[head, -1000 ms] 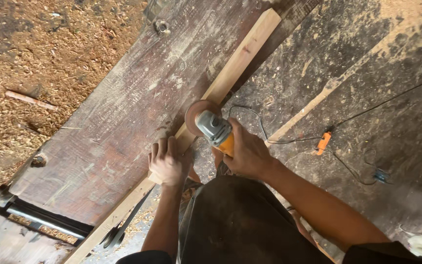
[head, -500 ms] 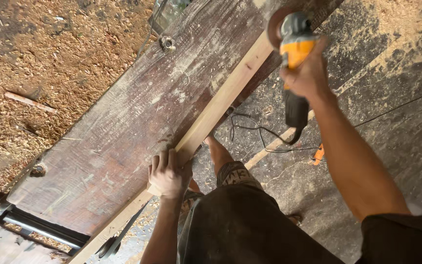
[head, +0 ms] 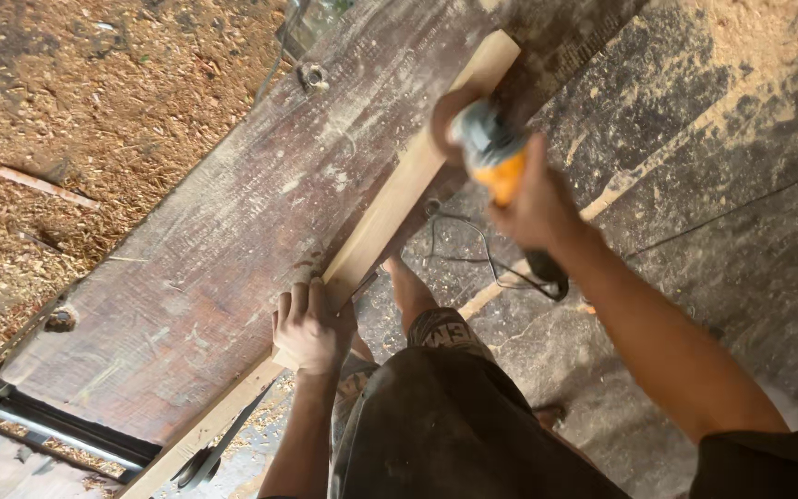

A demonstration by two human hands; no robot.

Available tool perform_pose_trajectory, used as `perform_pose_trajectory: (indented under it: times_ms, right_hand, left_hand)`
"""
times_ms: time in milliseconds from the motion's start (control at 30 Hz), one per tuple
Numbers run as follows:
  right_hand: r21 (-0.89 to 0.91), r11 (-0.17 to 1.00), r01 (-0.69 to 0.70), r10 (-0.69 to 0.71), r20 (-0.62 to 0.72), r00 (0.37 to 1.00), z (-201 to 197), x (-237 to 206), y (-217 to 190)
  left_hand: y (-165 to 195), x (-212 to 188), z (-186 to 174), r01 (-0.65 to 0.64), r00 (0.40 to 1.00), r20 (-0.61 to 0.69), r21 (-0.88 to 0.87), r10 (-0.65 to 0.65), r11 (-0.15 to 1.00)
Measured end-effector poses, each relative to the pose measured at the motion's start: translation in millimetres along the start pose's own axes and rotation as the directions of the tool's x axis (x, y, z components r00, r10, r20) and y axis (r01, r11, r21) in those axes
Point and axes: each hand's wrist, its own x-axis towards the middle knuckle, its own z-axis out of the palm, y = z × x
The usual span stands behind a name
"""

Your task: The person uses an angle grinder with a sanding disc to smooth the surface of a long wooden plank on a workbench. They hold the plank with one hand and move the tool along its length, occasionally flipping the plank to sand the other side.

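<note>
Pale wooden batten [head: 390,208], laid diagonally from the lower left to the upper middle of the frame along the edge of a dark worn workbench top [head: 223,259], is pressed down by the left hand [head: 311,328], whose fingers are curled over its edge near the lower centre. An orange and grey angle grinder [head: 489,152] is gripped tightly in the closed right hand [head: 536,205] and held against the batten's upper end, its disc blurred. Sawdust [head: 66,102] is spread across the upper left.
</note>
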Motion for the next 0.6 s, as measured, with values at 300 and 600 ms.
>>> perform_pose_trajectory:
  times_ms: [300,600]
  right_hand:
    - [0.314,0.949,-0.03,0.103,-0.219,0.97,-41,65,-4]
    - [-0.053,0.984,0.173,-0.156,0.237,0.959,43,-35,-37]
  left_hand:
    - [-2,-2,6,0.032,0.999,0.037,0.009,-0.033,0.999]
    - [3,4,-2,0.006,1.0,0.0,-0.005,-0.006,1.0]
